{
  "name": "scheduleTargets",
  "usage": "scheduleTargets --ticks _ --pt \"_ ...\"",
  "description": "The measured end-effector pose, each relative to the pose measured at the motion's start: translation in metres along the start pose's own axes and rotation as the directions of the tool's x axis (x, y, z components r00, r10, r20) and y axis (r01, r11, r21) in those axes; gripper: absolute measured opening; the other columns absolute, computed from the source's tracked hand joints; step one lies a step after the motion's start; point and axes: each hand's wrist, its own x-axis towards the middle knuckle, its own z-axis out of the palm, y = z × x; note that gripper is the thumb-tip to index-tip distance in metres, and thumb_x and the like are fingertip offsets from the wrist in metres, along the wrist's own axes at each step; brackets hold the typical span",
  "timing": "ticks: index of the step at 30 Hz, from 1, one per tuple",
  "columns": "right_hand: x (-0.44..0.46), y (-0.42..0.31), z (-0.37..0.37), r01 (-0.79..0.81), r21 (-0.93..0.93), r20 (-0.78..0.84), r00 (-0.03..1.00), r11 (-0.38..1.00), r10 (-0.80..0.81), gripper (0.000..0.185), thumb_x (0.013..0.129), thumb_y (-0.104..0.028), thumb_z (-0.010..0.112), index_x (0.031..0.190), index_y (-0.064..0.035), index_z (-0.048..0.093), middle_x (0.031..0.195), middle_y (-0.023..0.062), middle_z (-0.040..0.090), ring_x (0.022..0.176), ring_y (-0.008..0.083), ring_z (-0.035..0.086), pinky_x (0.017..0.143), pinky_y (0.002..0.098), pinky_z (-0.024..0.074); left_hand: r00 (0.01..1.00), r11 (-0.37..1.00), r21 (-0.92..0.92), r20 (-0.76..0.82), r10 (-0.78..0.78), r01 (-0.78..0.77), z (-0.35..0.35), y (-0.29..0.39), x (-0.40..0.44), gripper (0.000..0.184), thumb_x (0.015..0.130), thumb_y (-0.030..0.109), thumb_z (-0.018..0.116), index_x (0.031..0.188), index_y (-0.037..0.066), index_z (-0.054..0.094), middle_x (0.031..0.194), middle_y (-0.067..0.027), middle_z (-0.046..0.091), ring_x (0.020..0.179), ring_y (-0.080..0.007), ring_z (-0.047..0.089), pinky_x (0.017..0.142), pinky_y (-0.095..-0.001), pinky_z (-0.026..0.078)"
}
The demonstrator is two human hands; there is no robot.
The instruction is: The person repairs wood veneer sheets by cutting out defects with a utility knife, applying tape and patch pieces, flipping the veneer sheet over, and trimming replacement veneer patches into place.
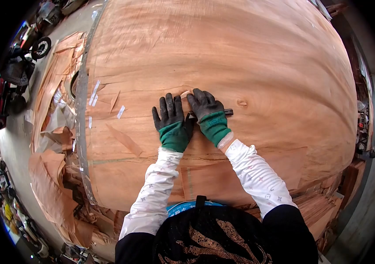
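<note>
A wide sheet of reddish wood veneer [222,53] lies before me. My left hand [172,123], in a black-and-green work glove, rests flat on it with the fingers spread. Close beside it, my right hand [208,115], gloved alike, has its fingers bent around a dark-handled tool [228,112]. Only the handle's end sticks out to the right; the rest is hidden under the palm. A small pale veneer scrap [185,94] sits at the right fingertips, by a split in the sheet. A knot mark [241,102] shows further right.
Loose veneer slivers [125,140] and white paper strips [120,112] lie on the left of the sheet. A grey edge strip [82,101] runs along that side. Torn veneer [49,189] piles up beyond it. More veneer pieces [319,209] are stacked at lower right.
</note>
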Motion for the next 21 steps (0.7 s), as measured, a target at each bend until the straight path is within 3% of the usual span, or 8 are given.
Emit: scheduleTargets --ticks 5,12,13,16,19,21 --pt "0.006 -0.001 0.006 -0.022 -0.023 0.045 0.999 1.0 0.023 0.05 0.075 -0.021 0.065 0.124 -0.0186 0.051 0.132 0.0032 0.046 0.114 0.0247 0.049 0.079 0.0399 0.0484 1.0 1.0 0.006 0.029 -0.009 0.009 0.0 0.002 -0.001 0.073 0.079 0.044 0.062 0.139 0.009 0.04 0.149 -0.0136 0.032 0.138 -0.0324 0.028 0.11 -0.0571 0.016" --pt "0.005 0.003 0.009 -0.008 -0.05 0.042 0.999 0.999 0.01 0.048 0.074 -0.022 0.064 0.121 -0.0184 0.051 0.128 0.0043 0.047 0.11 0.0261 0.05 0.079 0.0441 0.0486 0.999 0.999 -0.032 -0.035 0.014 -0.015 0.008 -0.002 -0.004 0.072 0.078 0.039 0.061 0.141 0.011 0.039 0.148 -0.0156 0.033 0.138 -0.0348 0.027 0.11 -0.0581 0.016" --pt "0.009 0.001 0.015 0.019 -0.052 0.052 0.999 0.998 -0.016 0.049 0.075 -0.023 0.063 0.121 -0.0184 0.051 0.129 0.0048 0.046 0.111 0.0267 0.05 0.08 0.045 0.0484 0.992 0.997 -0.005 -0.109 0.07 -0.071 0.006 -0.003 -0.005 0.07 0.079 0.04 0.059 0.14 0.011 0.04 0.147 -0.0172 0.034 0.137 -0.0362 0.029 0.109 -0.059 0.017" --pt "0.009 0.004 0.025 0.051 -0.065 0.044 0.998 0.997 -0.048 0.049 0.077 -0.023 0.063 0.124 -0.0182 0.05 0.131 0.006 0.045 0.114 0.0299 0.048 0.083 0.0472 0.0473 0.983 0.995 -0.071 -0.174 0.056 -0.069 -0.008 -0.012 -0.009 0.065 0.08 0.046 0.059 0.133 0.01 0.047 0.141 -0.0191 0.04 0.133 -0.0362 0.034 0.107 -0.0592 0.021" --pt "0.009 0.002 0.014 0.104 -0.053 0.051 0.994 0.993 -0.102 0.05 0.077 -0.02 0.065 0.125 -0.0179 0.05 0.131 0.006 0.045 0.113 0.0312 0.048 0.082 0.0463 0.0474 0.988 0.968 -0.232 -0.142 0.06 -0.092 -0.065 -0.039 -0.022 0.056 0.081 0.038 0.064 0.127 0.01 0.052 0.136 -0.0174 0.046 0.126 -0.0359 0.042 0.106 -0.0525 0.028" --pt "0.012 -0.004 0.004 0.097 -0.086 0.113 0.99 0.991 -0.087 0.05 0.077 -0.019 0.066 0.124 -0.0181 0.05 0.131 0.0049 0.046 0.112 0.0306 0.048 0.081 0.045 0.0478 0.958 0.918 -0.382 -0.288 -0.008 -0.107 -0.106 -0.083 -0.039 0.042 0.077 0.022 0.073 0.115 0.009 0.061 0.126 -0.015 0.055 0.117 -0.0332 0.052 0.098 -0.0453 0.04"
